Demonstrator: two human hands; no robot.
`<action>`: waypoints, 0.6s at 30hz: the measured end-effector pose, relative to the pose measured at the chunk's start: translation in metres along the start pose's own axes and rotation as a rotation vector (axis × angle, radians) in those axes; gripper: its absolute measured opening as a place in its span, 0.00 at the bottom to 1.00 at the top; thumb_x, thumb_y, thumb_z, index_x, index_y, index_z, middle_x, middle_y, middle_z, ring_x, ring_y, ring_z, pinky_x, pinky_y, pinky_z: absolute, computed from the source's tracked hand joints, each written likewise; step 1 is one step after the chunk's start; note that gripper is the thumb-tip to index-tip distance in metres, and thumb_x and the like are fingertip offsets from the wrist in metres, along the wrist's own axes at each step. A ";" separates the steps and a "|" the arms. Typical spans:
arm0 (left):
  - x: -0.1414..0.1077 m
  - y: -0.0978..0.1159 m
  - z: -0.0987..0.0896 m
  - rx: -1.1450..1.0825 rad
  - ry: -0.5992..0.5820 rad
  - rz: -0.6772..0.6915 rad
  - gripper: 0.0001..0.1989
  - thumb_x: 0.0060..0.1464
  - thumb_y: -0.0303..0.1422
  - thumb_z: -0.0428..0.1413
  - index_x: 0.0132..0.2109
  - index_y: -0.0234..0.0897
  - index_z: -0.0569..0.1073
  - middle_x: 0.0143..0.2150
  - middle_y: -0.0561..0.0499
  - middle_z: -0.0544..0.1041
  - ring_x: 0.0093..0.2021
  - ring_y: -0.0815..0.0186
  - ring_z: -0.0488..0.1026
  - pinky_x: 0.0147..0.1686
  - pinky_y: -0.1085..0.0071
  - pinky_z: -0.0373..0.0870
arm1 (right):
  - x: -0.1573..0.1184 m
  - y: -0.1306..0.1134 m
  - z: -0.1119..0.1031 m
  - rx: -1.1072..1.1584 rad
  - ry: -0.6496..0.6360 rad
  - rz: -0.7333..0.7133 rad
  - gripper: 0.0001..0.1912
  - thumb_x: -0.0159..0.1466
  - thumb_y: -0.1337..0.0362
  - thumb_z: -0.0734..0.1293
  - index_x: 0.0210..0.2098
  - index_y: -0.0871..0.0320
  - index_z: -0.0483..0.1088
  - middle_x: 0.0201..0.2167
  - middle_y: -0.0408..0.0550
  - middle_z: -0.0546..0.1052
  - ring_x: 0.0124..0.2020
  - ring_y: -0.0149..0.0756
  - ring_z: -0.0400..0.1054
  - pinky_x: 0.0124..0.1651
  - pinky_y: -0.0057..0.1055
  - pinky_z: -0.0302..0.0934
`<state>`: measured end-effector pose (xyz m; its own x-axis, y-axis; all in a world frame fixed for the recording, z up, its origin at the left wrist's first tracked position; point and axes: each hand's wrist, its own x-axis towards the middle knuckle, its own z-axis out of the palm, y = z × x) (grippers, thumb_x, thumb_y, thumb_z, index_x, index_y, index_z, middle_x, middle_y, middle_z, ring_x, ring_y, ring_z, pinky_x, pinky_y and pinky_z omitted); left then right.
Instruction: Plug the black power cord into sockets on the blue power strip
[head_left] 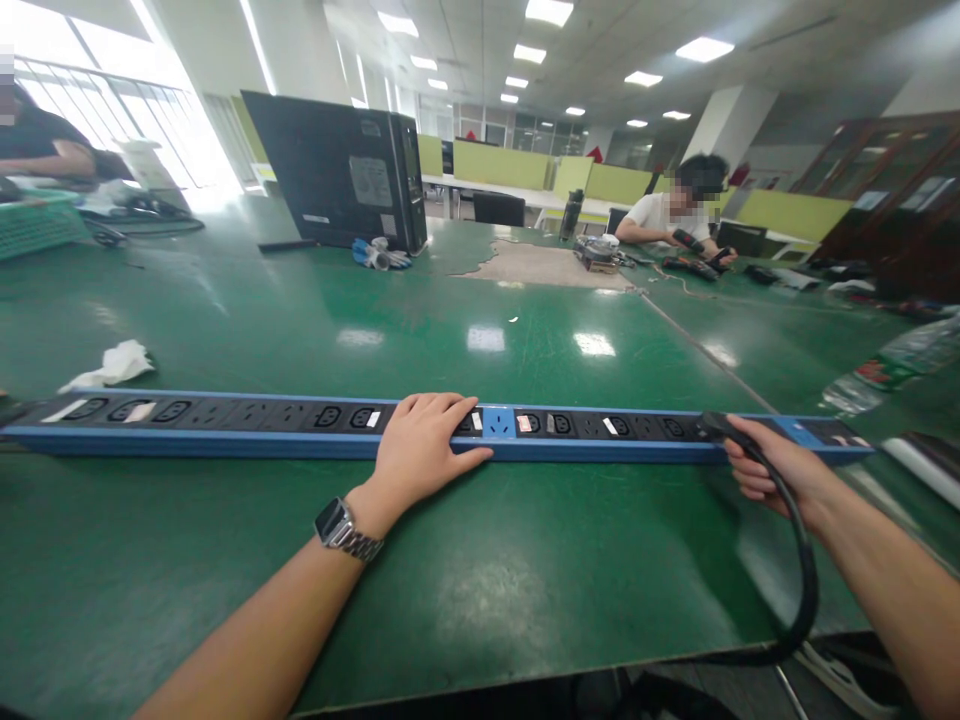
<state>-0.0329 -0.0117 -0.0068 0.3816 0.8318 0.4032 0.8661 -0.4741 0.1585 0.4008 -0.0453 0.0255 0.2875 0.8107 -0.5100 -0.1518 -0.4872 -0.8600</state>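
Note:
A long blue and black power strip [585, 450] lies across the green table, its row of sockets facing up. Small white and pinkish stickers mark some of the sockets. My left hand [424, 440] rests over the strip near its middle, fingers spread across it, a watch [345, 525] on the wrist. Toward the strip's right end, my right hand [772, 460] grips a black power plug [716, 427] at the sockets. Whether its pins are inserted, I cannot tell. From the plug a thick black cable [806, 580] loops down past the table's front edge.
Behind the strip stand a black computer case [337, 170] and blue-grey gloves [381, 254]. Crumpled tissue [112, 365] lies left, a plastic bottle [892, 365] right. A co-worker [675, 215] handles a tool at the far right; another person [45, 140] sits far left near a green basket [41, 222].

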 end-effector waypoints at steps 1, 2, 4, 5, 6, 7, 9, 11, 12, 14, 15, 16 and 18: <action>0.000 0.001 0.000 -0.006 0.003 -0.001 0.31 0.53 0.49 0.59 0.60 0.39 0.68 0.55 0.44 0.74 0.55 0.51 0.69 0.58 0.52 0.60 | -0.002 -0.002 0.001 -0.014 -0.001 -0.029 0.25 0.64 0.50 0.63 0.16 0.57 0.63 0.07 0.34 0.51 0.08 0.20 0.45 0.20 0.30 0.32; 0.000 0.003 0.000 -0.016 0.011 0.000 0.33 0.53 0.47 0.60 0.61 0.39 0.66 0.56 0.44 0.73 0.56 0.51 0.68 0.58 0.51 0.60 | -0.006 -0.004 0.004 -0.017 -0.004 -0.067 0.25 0.64 0.49 0.62 0.16 0.57 0.62 0.07 0.35 0.51 0.08 0.21 0.45 0.19 0.29 0.33; 0.000 0.014 0.001 -0.056 0.041 0.011 0.36 0.53 0.44 0.60 0.65 0.38 0.60 0.59 0.42 0.71 0.58 0.51 0.66 0.58 0.51 0.60 | -0.019 -0.003 0.025 -0.030 -0.002 -0.140 0.27 0.65 0.47 0.59 0.16 0.55 0.61 0.07 0.35 0.51 0.08 0.23 0.44 0.17 0.28 0.36; 0.000 0.023 0.002 -0.089 0.059 0.032 0.38 0.53 0.43 0.60 0.67 0.38 0.57 0.60 0.42 0.69 0.58 0.51 0.66 0.58 0.52 0.61 | -0.029 0.000 0.043 -0.065 -0.012 -0.177 0.28 0.65 0.46 0.58 0.16 0.55 0.61 0.07 0.36 0.52 0.08 0.24 0.45 0.16 0.28 0.38; 0.000 0.034 0.002 -0.123 0.076 0.068 0.40 0.53 0.42 0.60 0.68 0.38 0.54 0.62 0.41 0.67 0.59 0.51 0.65 0.58 0.52 0.61 | -0.040 0.004 0.064 -0.142 -0.034 -0.185 0.28 0.65 0.44 0.58 0.16 0.55 0.61 0.07 0.36 0.54 0.08 0.25 0.47 0.16 0.28 0.40; -0.001 0.045 0.002 -0.156 0.090 0.121 0.41 0.54 0.41 0.60 0.69 0.38 0.52 0.63 0.40 0.65 0.60 0.51 0.64 0.58 0.54 0.62 | -0.053 0.010 0.088 -0.274 -0.083 -0.229 0.27 0.64 0.44 0.59 0.17 0.56 0.64 0.08 0.38 0.57 0.09 0.25 0.50 0.16 0.27 0.43; -0.002 0.064 0.001 -0.179 0.108 0.285 0.37 0.55 0.36 0.58 0.69 0.41 0.53 0.64 0.40 0.64 0.60 0.52 0.64 0.58 0.55 0.62 | -0.079 0.019 0.136 -0.539 -0.342 -0.341 0.25 0.63 0.46 0.62 0.20 0.58 0.67 0.11 0.41 0.64 0.13 0.27 0.56 0.18 0.25 0.48; -0.006 0.068 -0.004 -0.157 0.147 0.401 0.29 0.58 0.32 0.55 0.65 0.43 0.60 0.60 0.42 0.67 0.57 0.54 0.66 0.56 0.56 0.63 | -0.101 0.024 0.171 -0.642 -0.489 -0.477 0.22 0.63 0.49 0.64 0.20 0.59 0.67 0.13 0.41 0.67 0.15 0.27 0.60 0.20 0.24 0.52; -0.008 0.062 -0.008 -0.134 0.192 0.392 0.25 0.59 0.32 0.54 0.63 0.43 0.63 0.57 0.43 0.69 0.55 0.55 0.67 0.54 0.57 0.64 | -0.108 0.025 0.181 -0.637 -0.502 -0.538 0.22 0.63 0.50 0.64 0.20 0.58 0.66 0.14 0.41 0.67 0.15 0.27 0.60 0.20 0.24 0.53; -0.014 0.035 -0.018 -0.075 0.310 0.222 0.19 0.61 0.36 0.53 0.59 0.41 0.67 0.53 0.41 0.71 0.53 0.54 0.68 0.51 0.57 0.66 | -0.112 0.025 0.185 -0.556 -0.425 -0.617 0.22 0.63 0.49 0.64 0.20 0.58 0.66 0.13 0.40 0.66 0.15 0.27 0.60 0.21 0.24 0.54; -0.017 0.017 -0.022 -0.050 0.395 0.073 0.19 0.61 0.39 0.53 0.57 0.39 0.68 0.51 0.40 0.71 0.51 0.53 0.69 0.49 0.57 0.68 | -0.107 0.027 0.181 -0.508 -0.364 -0.627 0.23 0.63 0.48 0.63 0.20 0.58 0.66 0.12 0.39 0.65 0.15 0.27 0.59 0.20 0.24 0.54; -0.021 -0.002 -0.026 -0.038 0.425 -0.061 0.20 0.61 0.41 0.53 0.56 0.37 0.68 0.48 0.41 0.72 0.48 0.53 0.70 0.48 0.56 0.69 | -0.098 0.031 0.176 -0.471 -0.308 -0.619 0.23 0.62 0.47 0.63 0.21 0.58 0.66 0.12 0.38 0.63 0.14 0.27 0.58 0.19 0.24 0.53; -0.028 -0.037 -0.030 -0.097 0.451 -0.235 0.22 0.58 0.46 0.55 0.54 0.37 0.68 0.42 0.45 0.74 0.42 0.56 0.72 0.45 0.59 0.71 | -0.075 0.044 0.164 -0.444 -0.224 -0.589 0.23 0.61 0.45 0.65 0.20 0.58 0.66 0.11 0.38 0.61 0.13 0.26 0.55 0.18 0.24 0.51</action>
<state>-0.0855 -0.0263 0.0027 -0.0158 0.7222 0.6915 0.8695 -0.3316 0.3661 0.2179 -0.0740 0.0231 -0.0024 1.0000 -0.0021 0.3746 -0.0010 -0.9272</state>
